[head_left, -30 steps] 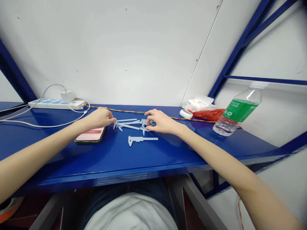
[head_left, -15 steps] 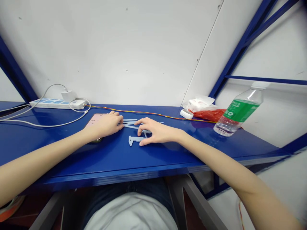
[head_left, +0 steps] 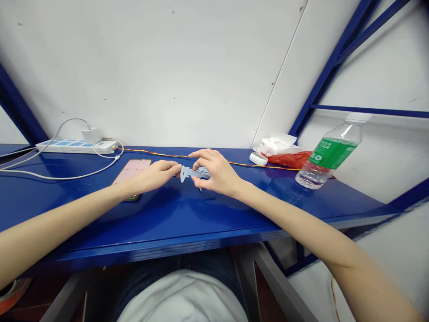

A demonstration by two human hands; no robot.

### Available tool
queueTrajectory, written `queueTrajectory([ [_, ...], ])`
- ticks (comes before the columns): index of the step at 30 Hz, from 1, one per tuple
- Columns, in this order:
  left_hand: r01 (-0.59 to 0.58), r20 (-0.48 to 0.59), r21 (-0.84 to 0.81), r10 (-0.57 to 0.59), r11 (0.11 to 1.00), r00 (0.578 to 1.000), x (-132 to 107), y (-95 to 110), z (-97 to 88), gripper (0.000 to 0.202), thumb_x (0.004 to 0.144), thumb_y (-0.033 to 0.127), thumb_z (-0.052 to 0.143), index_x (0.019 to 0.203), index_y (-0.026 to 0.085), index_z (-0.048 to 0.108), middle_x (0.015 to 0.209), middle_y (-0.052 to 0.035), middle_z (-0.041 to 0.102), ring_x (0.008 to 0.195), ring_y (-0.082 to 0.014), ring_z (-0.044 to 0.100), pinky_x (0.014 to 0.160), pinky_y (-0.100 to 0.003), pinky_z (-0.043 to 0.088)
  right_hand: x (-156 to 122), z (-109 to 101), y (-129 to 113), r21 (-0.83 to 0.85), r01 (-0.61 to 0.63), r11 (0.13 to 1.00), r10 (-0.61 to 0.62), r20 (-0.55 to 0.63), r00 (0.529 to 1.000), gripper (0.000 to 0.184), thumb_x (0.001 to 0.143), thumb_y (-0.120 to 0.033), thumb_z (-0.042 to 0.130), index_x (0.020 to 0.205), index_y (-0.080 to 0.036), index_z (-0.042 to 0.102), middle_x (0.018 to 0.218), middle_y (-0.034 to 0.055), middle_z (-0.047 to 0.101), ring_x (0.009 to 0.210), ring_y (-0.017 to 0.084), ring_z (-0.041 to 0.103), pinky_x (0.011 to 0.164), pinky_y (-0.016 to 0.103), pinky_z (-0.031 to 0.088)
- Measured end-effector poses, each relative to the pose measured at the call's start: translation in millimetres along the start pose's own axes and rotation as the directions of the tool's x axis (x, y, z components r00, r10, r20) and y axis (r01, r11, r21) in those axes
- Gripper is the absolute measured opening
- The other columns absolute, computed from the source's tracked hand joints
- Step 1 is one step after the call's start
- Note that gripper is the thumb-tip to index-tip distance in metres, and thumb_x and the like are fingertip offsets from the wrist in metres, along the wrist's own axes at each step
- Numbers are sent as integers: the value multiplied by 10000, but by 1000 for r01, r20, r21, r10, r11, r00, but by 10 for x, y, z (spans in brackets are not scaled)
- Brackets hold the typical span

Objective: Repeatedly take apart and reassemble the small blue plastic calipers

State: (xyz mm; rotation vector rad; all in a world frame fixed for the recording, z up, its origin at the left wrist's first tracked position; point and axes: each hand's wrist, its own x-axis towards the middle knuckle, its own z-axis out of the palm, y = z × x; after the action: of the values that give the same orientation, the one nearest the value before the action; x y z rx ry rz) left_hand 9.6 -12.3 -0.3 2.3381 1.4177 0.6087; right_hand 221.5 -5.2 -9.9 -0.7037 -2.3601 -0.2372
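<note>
Light grey plastic vernier calipers (head_left: 187, 173) are bunched together just above the blue table, a dark reflection below them. My right hand (head_left: 217, 172) grips them from the right, thumb below and fingers curved over the top. At their left end, the closed fingertips of my left hand (head_left: 161, 173) pinch the edge near the jaws; the exact contact is partly hidden. One thin jaw points down under my right hand. A phone (head_left: 136, 165) showing a running timer lies under my left wrist, partly covered by it.
A white power strip (head_left: 75, 146) with a charger and white cable stands at the back left. A tilted water bottle (head_left: 330, 156), a red plastic bag (head_left: 290, 158), a tissue pack (head_left: 276, 144) and a small white device (head_left: 258, 158) are at the right. Twisted wires (head_left: 241, 164) run along the wall.
The loose calipers and strips have been gathered and lifted off the table between my hands. My left hand has moved slightly right, uncovering more of the phone; my right hand has risen.
</note>
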Motion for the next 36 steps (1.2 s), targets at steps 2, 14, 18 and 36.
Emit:
queueTrajectory([
  [2, -18, -14, -100, 16, 995, 1000, -21, 68, 6, 392, 842, 506, 308, 671, 206, 494, 691, 15, 544, 710, -158, 508, 669, -264, 398, -2, 5, -16, -33, 27, 999, -29, -52, 998, 70, 745, -214, 615, 800, -189, 580, 1172, 112, 628, 1114, 243, 548, 960, 406, 379],
  [14, 93, -44, -116, -99, 989, 994, 41, -90, -49, 397, 750, 587, 458, 636, 207, 476, 618, 21, 497, 594, -133, 438, 578, -260, 351, 12, 25, 159, -108, 7, 994, -5, 16, 1000, 86, 733, -218, 633, 791, -196, 573, 1180, 101, 624, 1132, 251, 533, 973, 414, 355],
  [18, 178, 26, -115, -176, 977, 984, 94, -301, -200, 413, 726, 610, 499, 659, 206, 559, 656, 7, 567, 645, -157, 495, 637, -275, 380, -34, -13, 417, -49, -46, 998, 53, 148, 988, 64, 738, -219, 626, 786, -203, 588, 1184, 81, 615, 1152, 233, 524, 981, 414, 372],
  [36, 81, -49, 472, -65, 878, 997, 107, -415, -244, 424, 804, 515, 390, 859, 172, 633, 938, -121, 649, 937, -287, 570, 813, -373, 434, -68, -52, 511, 64, -147, 987, 108, 413, 904, 62, 752, -254, 618, 730, -199, 635, 1187, 72, 609, 1093, 237, 538, 947, 430, 409],
])
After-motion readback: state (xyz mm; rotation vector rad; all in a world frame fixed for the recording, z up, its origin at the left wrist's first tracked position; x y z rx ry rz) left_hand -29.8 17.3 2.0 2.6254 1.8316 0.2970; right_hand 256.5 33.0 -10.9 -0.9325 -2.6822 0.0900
